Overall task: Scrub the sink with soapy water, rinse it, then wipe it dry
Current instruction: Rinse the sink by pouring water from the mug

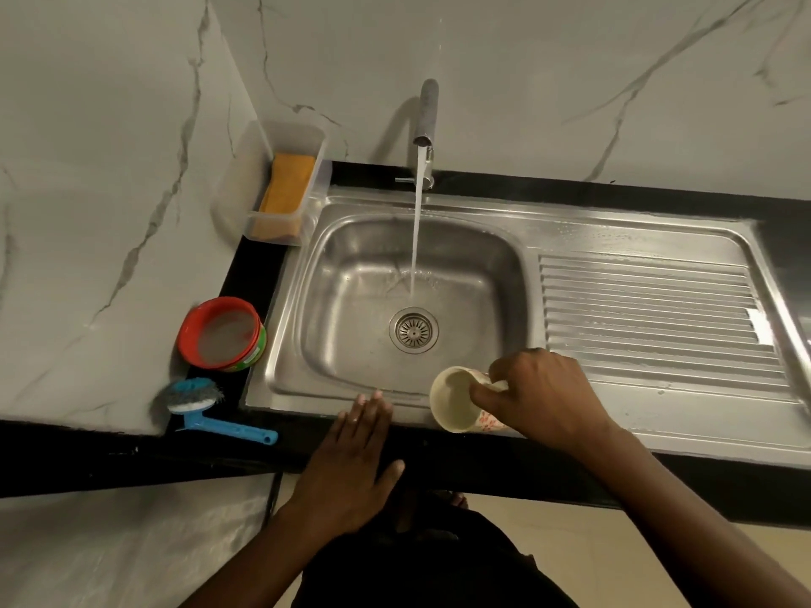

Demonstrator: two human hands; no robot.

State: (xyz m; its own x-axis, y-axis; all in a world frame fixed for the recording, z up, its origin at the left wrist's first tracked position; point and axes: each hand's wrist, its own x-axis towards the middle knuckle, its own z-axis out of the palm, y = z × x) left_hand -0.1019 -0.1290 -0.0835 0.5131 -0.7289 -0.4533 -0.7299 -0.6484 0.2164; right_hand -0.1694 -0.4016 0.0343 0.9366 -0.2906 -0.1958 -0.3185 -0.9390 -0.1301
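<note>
Water (414, 239) falls in one steady stream from the single tap (428, 120) at the back of the sink (351, 265) and strikes the floor of the basin just behind the one round drain (413, 330). The steel sink has one basin, and one ribbed draining board (645, 309) joins it on the right. It is set into a black counter (439, 458) below a marbled wall (570, 81).

Two hands are in view. The right hand (544, 392) has its fingers and thumb curled round one pale cup (452, 399), held over the front rim of the sink at the basin's near right corner. The cup is tipped on its side with its mouth turned to the left. Whether anything is in it cannot be told. The left hand (351, 458) lies flat on the counter's front edge with its fingers straight and close together, holding nothing. Its fingertips reach the sink's front rim, just left of the cup.

Three things stand on the counter to the left of the sink. One clear plastic box (272, 226) in the back corner holds one orange cloth or sponge (287, 184). One round tub (221, 334) with a red rim sits beside the basin. One blue-handled brush (206, 410) lies nearest the front, its head toward the wall.
</note>
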